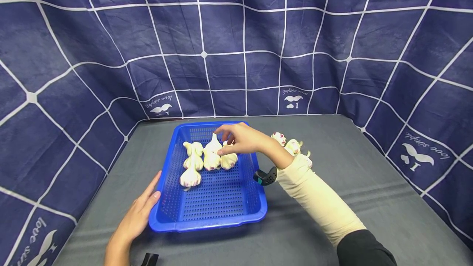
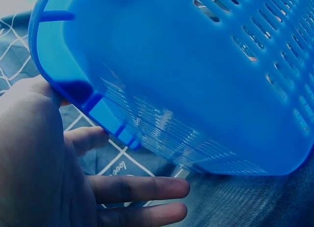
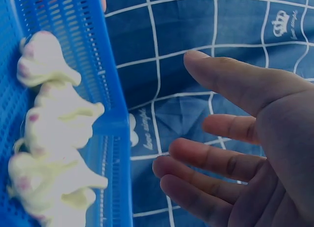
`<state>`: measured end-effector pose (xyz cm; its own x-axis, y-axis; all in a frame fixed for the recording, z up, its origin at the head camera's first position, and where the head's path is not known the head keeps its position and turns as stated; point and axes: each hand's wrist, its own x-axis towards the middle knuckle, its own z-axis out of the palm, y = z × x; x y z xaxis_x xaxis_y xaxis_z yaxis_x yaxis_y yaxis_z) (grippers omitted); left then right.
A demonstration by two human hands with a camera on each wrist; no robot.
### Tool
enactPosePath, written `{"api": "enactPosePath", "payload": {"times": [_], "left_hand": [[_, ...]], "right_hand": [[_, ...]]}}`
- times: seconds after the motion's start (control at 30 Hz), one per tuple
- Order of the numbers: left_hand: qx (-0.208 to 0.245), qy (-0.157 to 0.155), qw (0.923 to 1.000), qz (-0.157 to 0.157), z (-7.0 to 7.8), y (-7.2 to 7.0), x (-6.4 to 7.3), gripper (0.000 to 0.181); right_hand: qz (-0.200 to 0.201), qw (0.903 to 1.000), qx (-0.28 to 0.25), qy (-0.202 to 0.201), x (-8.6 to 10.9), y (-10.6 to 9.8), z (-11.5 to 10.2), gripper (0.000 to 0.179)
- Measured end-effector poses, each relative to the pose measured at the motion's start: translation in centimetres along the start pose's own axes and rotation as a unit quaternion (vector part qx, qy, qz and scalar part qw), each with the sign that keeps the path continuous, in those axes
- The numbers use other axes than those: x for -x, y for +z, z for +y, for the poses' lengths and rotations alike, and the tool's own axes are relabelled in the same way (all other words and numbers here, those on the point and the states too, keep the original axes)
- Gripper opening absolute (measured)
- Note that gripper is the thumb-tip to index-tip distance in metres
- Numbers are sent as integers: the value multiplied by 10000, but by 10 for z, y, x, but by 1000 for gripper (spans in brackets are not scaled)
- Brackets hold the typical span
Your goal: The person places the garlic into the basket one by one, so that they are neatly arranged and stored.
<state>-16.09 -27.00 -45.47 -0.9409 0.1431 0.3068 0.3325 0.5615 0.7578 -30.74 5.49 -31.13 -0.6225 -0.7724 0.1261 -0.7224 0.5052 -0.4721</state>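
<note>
A blue plastic basket (image 1: 214,225) with slotted walls stands on the grey tabletop. White garlic bulbs (image 1: 190,177) with pinkish marks lie in two rows toward its back and left side. My right hand (image 1: 242,138) hovers over the bulbs at the back, thumb and fingers apart; the right wrist view shows nothing between them. At the basket's left side, my left hand (image 1: 137,214) touches the rim with its thumb and forefinger. Its other fingers (image 2: 147,188) reach out straight beneath the basket's outer wall in the left wrist view.
More garlic bulbs (image 1: 294,146) lie on the table to the right of the basket, partly hidden behind my right forearm. A blue curtain (image 1: 244,73) with a white grid surrounds the tabletop (image 1: 332,134) at the back and sides. A dark band (image 1: 265,176) circles near my right wrist.
</note>
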Motion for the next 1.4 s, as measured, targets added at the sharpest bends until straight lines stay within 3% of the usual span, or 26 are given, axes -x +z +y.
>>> {"api": "enactPosePath", "payload": {"times": [0.17, 0.4, 0.63, 0.97, 1.4], "left_hand": [[85, 148, 9998, 37, -1, 2, 1, 51], [30, -47, 10000, -29, -1, 3, 2, 52], [20, -2, 10000, -8, 0, 2, 1, 51], [64, 109, 9999, -1, -3, 4, 0, 52], [91, 167, 9998, 13, -2, 3, -1, 52]], "right_hand": [[123, 9999, 3, -25, 19, -3, 12, 54], [350, 9993, -97, 30, 43, -1, 28, 50], [691, 9965, -458, 142, 67, 0, 41, 48], [1126, 9931, -217, 245, 99, 1, 65, 45], [1537, 9852, -492, 580, 140, 2, 98, 36]]}}
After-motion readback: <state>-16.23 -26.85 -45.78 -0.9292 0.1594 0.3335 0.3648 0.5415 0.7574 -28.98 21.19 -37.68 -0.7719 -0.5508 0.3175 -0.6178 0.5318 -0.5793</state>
